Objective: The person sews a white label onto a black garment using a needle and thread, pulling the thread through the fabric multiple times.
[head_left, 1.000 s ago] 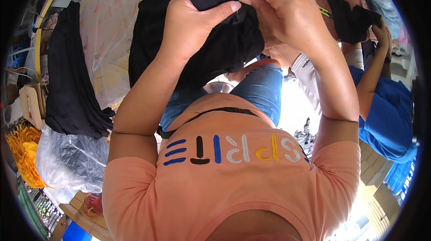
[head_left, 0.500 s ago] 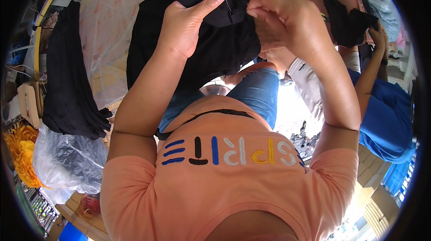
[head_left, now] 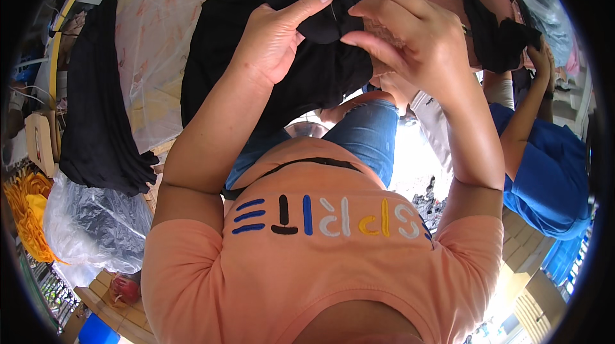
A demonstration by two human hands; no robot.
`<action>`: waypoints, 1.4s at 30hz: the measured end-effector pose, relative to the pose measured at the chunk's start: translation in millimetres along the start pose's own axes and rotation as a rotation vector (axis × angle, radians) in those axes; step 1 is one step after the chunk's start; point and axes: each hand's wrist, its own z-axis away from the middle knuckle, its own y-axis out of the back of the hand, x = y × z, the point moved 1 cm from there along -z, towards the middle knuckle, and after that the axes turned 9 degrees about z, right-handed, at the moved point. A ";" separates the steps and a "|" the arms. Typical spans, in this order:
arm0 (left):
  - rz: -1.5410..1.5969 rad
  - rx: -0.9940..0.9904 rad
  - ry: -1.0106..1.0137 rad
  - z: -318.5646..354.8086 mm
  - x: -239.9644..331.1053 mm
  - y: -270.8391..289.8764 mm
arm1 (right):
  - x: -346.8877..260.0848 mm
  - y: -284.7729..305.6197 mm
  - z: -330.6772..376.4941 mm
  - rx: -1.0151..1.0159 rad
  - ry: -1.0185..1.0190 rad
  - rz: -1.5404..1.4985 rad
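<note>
Holding up a black garment point(head_left: 301, 68) in the upper middle of the frame, the person is working a small fold of its fabric between both hands. The left hand point(head_left: 278, 40) is now lying with its palm against the cloth and its thumb stretched out toward the right, where half a second ago it was gripping the edge with fingers curled over the top; the right hand point(head_left: 410, 36) is pinching the bunched fabric between thumb and fingertips, and it is sitting a little lower in the frame than before. The garment is hanging down from the hands over the blue jeans point(head_left: 359, 136), and since the earlier pictures it is looking more gathered at the top, which suggests the hands are feeling along a seam or edge rather than spreading the piece out. Toward the left of the frame another dark cloth point(head_left: 96, 100) is draped beside a clear plastic sheet point(head_left: 154, 56), with a plastic bag point(head_left: 90, 222) lower left. At the right edge another person in a blue top point(head_left: 544, 171) is handling dark fabric of their own
</note>
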 end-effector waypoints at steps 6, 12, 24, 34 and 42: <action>0.056 0.027 -0.027 2.2 -3.4 -11.0 | 2.5 -9.6 -0.7 -0.045 -0.087 0.066; -0.018 0.011 0.001 2.4 -11.2 -5.6 | 5.7 -16.8 0.1 -0.063 -0.216 -0.099; -0.284 -0.090 -0.250 9.3 -12.2 -19.4 | 37.9 -26.1 11.9 -0.322 -0.589 -0.871; -0.184 -0.150 -0.140 6.1 -20.7 -11.1 | 42.4 -24.2 -20.5 0.078 -0.808 -1.150; -0.176 -0.083 -0.149 4.1 -12.5 -4.5 | 66.6 -38.4 -25.1 0.212 -0.791 -1.133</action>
